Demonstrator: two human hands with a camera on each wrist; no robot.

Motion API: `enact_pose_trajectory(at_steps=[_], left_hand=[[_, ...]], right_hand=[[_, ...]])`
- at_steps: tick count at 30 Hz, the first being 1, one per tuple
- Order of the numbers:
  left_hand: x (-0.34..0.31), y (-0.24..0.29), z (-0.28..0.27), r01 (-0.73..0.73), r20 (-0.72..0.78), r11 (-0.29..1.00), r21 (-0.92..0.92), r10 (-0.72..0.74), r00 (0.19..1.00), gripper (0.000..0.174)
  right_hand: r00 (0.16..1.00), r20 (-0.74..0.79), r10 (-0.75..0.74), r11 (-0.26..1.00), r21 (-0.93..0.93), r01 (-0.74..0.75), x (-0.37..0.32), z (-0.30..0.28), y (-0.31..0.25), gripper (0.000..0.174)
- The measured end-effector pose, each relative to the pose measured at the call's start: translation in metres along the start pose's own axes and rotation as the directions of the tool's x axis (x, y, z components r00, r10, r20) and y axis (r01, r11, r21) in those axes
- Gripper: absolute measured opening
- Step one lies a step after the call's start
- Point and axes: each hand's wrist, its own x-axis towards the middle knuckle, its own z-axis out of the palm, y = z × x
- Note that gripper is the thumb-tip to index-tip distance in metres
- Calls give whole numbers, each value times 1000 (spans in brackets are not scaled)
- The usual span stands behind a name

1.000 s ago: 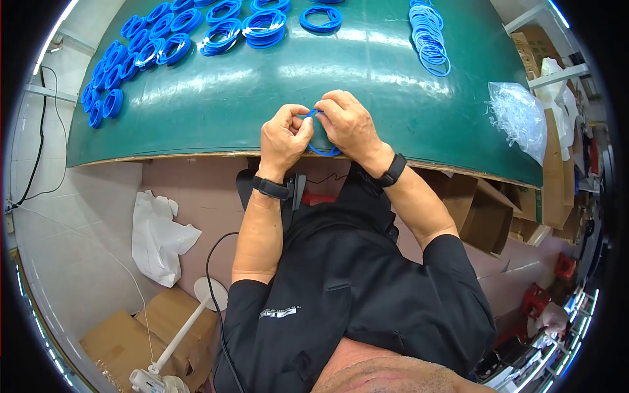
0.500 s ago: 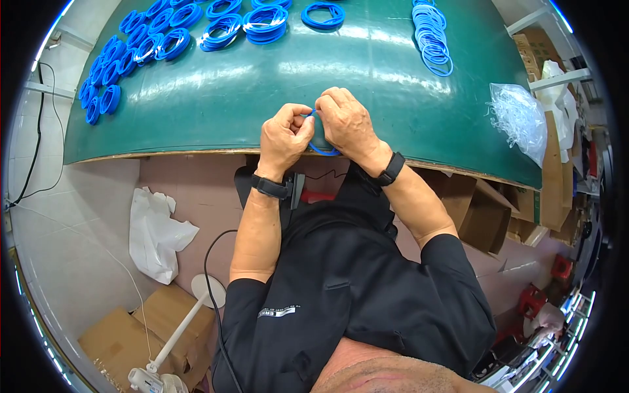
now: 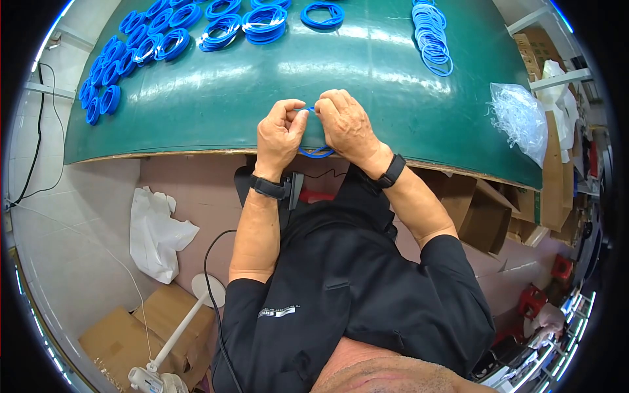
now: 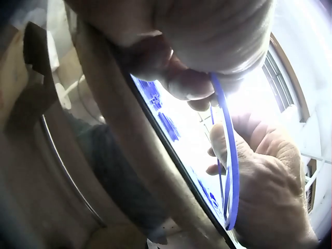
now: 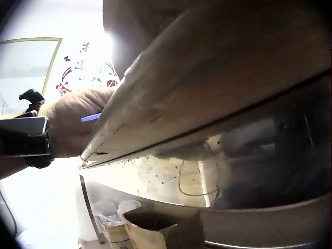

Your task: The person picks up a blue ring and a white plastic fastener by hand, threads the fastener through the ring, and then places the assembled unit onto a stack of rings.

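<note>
Both hands meet over the table's near edge around a thin blue loop (image 3: 317,154). In the head view, my left hand (image 3: 278,139) has curled fingers and its thumb at the loop's upper left. My right hand (image 3: 348,126) grips the loop's upper part, its fingertips bent down and partly hidden. The left wrist view shows the blue loop (image 4: 233,176) hanging between a near hand and the other hand; exact finger contact is unclear. A bit of blue strand (image 5: 91,118) shows by a hand in the right wrist view.
Blue coils (image 3: 265,25) lie in rows at the back left of the green table (image 3: 262,118). A lone coil (image 3: 322,16) sits nearer the middle, a lighter blue pile (image 3: 430,36) to its right. At the right edge rests a clear plastic bag (image 3: 519,121).
My left hand has shifted slightly left, its thumb lower and farther from the index finger. The loop's lower part has moved slightly left. My right hand stays nearly in place.
</note>
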Motion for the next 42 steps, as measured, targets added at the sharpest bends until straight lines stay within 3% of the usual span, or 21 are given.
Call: enact_pose_trajectory(at_steps=[11,15,18,22,30,42], left_hand=[[1,-2,-5,19,-11,995,-101,-20,1000,16],[8,9,-15,169,50,981,-94,-165,985,24],[19,11,-23,229,270,971,-66,-204,941,30],[21,13,-21,285,286,952,-113,-243,927,30],[19,25,-16,360,219,924,-128,-328,919,28],[19,13,-15,287,113,949,-127,-274,955,28]], right_hand=[[997,-37,-64,997,-47,63,3,-4,-6,17],[995,-53,-88,995,-46,85,3,-5,-8,17],[992,-69,-103,994,-41,100,3,-6,-9,17],[993,-53,-107,994,-39,105,-2,-4,-7,15],[994,-11,-106,992,-66,105,-6,-6,-8,17],[996,2,-94,993,-72,93,-20,-21,-5,15]])
